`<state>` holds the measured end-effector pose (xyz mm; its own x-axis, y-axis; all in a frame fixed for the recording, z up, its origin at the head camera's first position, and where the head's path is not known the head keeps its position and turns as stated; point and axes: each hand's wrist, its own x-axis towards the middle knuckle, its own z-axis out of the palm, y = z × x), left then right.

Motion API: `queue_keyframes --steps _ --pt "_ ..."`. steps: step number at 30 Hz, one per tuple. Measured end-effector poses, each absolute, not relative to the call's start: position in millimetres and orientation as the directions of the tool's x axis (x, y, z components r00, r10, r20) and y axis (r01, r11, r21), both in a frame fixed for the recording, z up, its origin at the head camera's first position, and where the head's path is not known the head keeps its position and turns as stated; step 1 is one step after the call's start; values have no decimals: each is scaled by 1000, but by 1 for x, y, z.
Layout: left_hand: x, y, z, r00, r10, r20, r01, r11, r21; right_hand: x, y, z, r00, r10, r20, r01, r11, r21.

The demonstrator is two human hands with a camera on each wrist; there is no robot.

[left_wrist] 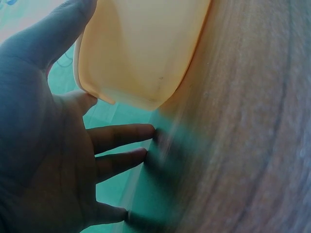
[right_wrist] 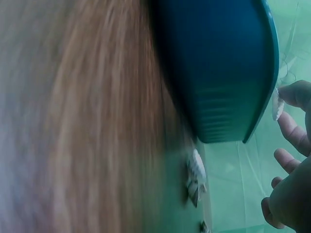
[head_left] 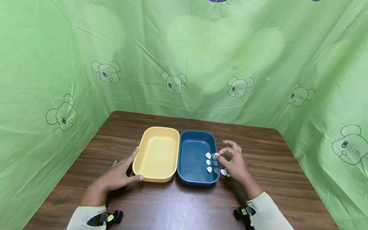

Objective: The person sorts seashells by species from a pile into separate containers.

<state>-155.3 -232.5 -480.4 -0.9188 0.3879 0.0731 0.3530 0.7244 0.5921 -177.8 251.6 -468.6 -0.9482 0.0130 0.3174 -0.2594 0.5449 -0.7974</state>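
Observation:
My left hand (head_left: 119, 175) rests against the near left corner of a yellow tray (head_left: 156, 176), thumb at the front side and a finger along the left rim. In the left wrist view its other fingers stretch out past the tray. Between thumb and forefinger, my right hand (head_left: 235, 163) pinches a small white seashell (right_wrist: 277, 104) over the right rim of a blue tray (head_left: 191, 159). Inside that tray, three white seashells (head_left: 208, 162) lie in a row near the right wall. Just outside it, under my right hand, more seashells (head_left: 223, 172) lie on the table.
The two trays stand side by side on a dark wood-grain table (head_left: 267, 159). A green printed curtain (head_left: 201, 64) hangs around the back and sides. Each wrist wears a strapped camera.

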Motion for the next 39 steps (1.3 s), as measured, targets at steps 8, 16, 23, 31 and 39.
queue_keyframes --steps 8,16,23,31,39 --pt "-155 -232 -480 -921 383 68 346 727 593 -176 238 -467 -954 -26 298 -264 544 -797" --pt "-156 -231 -480 -919 389 71 352 723 595 -178 233 -469 -957 -55 285 -264 576 -773" --pt "-156 -231 -480 -919 389 66 349 723 597 -178 234 -472 -952 -60 301 -282 563 -777" --pt "-155 -232 -481 -921 382 71 347 727 593 -178 238 -474 -942 -49 332 -304 541 -784" --pt "-155 -232 -480 -923 380 63 339 725 599 -178 248 -475 -936 -36 349 -314 531 -787"
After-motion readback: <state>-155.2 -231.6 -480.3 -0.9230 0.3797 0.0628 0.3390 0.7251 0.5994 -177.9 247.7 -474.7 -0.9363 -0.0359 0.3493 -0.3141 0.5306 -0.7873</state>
